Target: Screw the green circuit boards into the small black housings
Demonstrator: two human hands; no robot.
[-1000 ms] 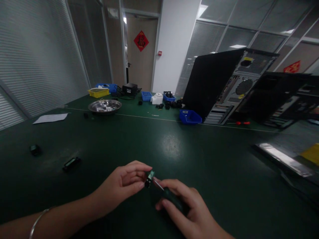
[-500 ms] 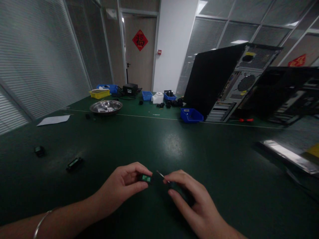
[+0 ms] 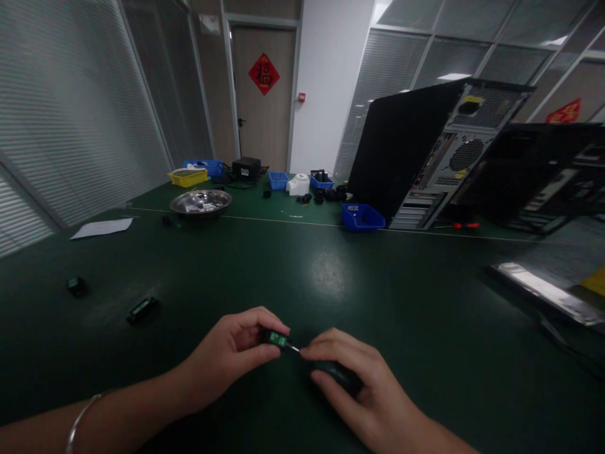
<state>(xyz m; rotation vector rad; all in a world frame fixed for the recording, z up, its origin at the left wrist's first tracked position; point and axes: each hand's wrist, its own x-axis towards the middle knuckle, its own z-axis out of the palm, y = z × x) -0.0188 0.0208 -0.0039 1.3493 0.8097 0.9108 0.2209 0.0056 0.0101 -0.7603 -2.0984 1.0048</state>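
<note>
Between thumb and fingertips, my left hand (image 3: 236, 343) grips a small black part with a green circuit board (image 3: 276, 339) on its face. My right hand (image 3: 354, 372) is closed round a dark-handled tool (image 3: 336, 373), which looks like a screwdriver. The tool's thin metal shaft points left, and its tip meets the right end of the small part. Two dark parts lie on the green table (image 3: 265, 271) to the left: a long one with a green strip (image 3: 142, 309) and a smaller one (image 3: 76, 286).
A metal bowl (image 3: 201, 203), a paper sheet (image 3: 101, 228) and a yellow tray (image 3: 188, 178) are at the back left. Farther right stand a blue bin (image 3: 363, 217) and a large black computer case (image 3: 406, 145). A bright metal bar (image 3: 543, 290) lies at the right.
My right hand has shifted slightly left and down, bringing the tool's tip from a gap away to the small part. My left hand has hardly moved.
</note>
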